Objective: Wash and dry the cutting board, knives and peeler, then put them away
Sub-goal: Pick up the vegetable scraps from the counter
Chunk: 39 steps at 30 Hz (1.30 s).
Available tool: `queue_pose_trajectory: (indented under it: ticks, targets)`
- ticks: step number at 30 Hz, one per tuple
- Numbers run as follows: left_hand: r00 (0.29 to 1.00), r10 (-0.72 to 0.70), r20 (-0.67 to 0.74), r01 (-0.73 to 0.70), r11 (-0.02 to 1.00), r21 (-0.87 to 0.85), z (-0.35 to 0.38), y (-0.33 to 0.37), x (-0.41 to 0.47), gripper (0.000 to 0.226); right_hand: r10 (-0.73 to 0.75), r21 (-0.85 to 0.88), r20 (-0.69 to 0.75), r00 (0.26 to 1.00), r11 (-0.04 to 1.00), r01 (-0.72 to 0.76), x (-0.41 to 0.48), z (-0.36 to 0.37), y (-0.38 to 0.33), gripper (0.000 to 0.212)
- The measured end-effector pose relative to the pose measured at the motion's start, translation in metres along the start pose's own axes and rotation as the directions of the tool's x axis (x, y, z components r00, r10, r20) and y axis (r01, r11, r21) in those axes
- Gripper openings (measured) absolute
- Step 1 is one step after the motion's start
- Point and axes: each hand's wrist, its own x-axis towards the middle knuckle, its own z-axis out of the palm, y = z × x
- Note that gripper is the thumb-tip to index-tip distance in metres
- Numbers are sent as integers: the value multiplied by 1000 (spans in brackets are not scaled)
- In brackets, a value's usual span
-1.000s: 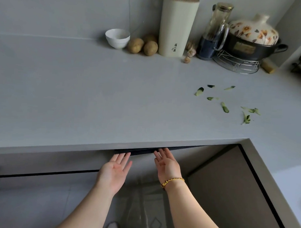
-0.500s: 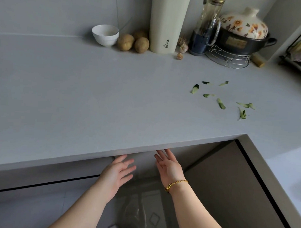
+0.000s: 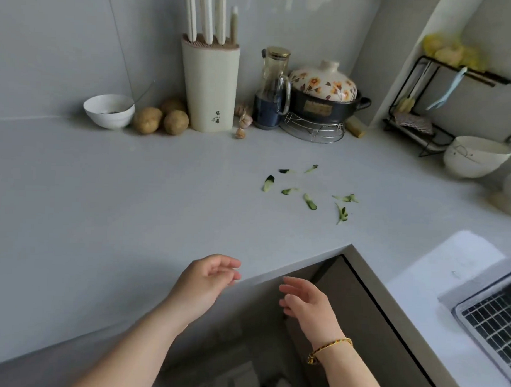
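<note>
Head view: the knives [image 3: 207,15] stand handle-up in a knife block [image 3: 209,87] at the back of the counter [image 3: 103,202]. Three long cream handles and one thinner tan one rise from its bristled top. The block is a tall, smooth, cream shell with rounded corners. Near its base a short column of dark Chinese characters is printed beside a small mark, too small to read with certainty.

To the block's left lie three rough brown potatoes [image 3: 160,119] and a glossy white bowl [image 3: 109,110]. To its right are papery garlic bulbs [image 3: 243,122] and a clear glass jug [image 3: 274,89] with a gold cap and dark liquid. Next comes a black pot [image 3: 324,91] with a cream, flower-painted lid, resting on a round wire trivet [image 3: 311,130]. The pot's tan label is unreadable.

Thin green peel scraps [image 3: 309,201] lie scattered on the matte grey countertop. At the right stand a black wire rack [image 3: 442,113], a white bowl with a dark line drawing [image 3: 475,156] and a steel sink [image 3: 496,320] with a grid inside.

The left hand [image 3: 205,281] hovers over the counter's front edge. The right hand [image 3: 305,302], with a braided yellow bracelet [image 3: 330,348] at its wrist, hangs in front of the brown cabinet face [image 3: 359,327]. The two hands are apart, with fingers loosely curled and holding nothing.
</note>
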Motion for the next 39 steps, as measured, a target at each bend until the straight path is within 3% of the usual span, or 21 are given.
queue_pose_trajectory:
  ticks: [5,10,16,21,28,31,33,36,38,39]
  targets:
    - [990,73,-119,-44,973,227,37,26,84,19,-101,-126,-78,992,988,90,53,-49,-14,25]
    - [964,84,-253,24,918,397,74,56,157,31,-192,-226,-101,976,960,165,110,-99,-30,19]
    - [946,57,-318,172,745,645,89,81,214,34,-216,-446,-56,975,879,169,163,-106,-51,30]
    - [935,1,-355,231,756,612,90,91,248,52,-154,-564,-67,986,821,90,199,-98,-64,35]
    - [955,-97,-282,257,747,613,79,94,271,55,-88,-684,-51,995,729,29,219,-93,-74,26]
    - [968,-113,-222,234,716,658,74,95,277,47,-79,-691,-26,996,722,39,222,-91,-75,24]
    - [973,-123,-195,226,681,696,72,97,281,39,-108,-688,-38,993,724,52,221,-91,-73,12]
    - [978,-143,-154,210,651,730,71,104,283,23,-168,-672,-55,984,735,87,218,-89,-67,28]
    - [982,-133,-137,191,673,715,70,106,281,4,-229,-620,-65,971,772,141,219,-88,-67,17]
    - [983,-119,-139,182,701,689,69,106,279,7,-261,-599,-54,964,781,177,221,-87,-70,8]
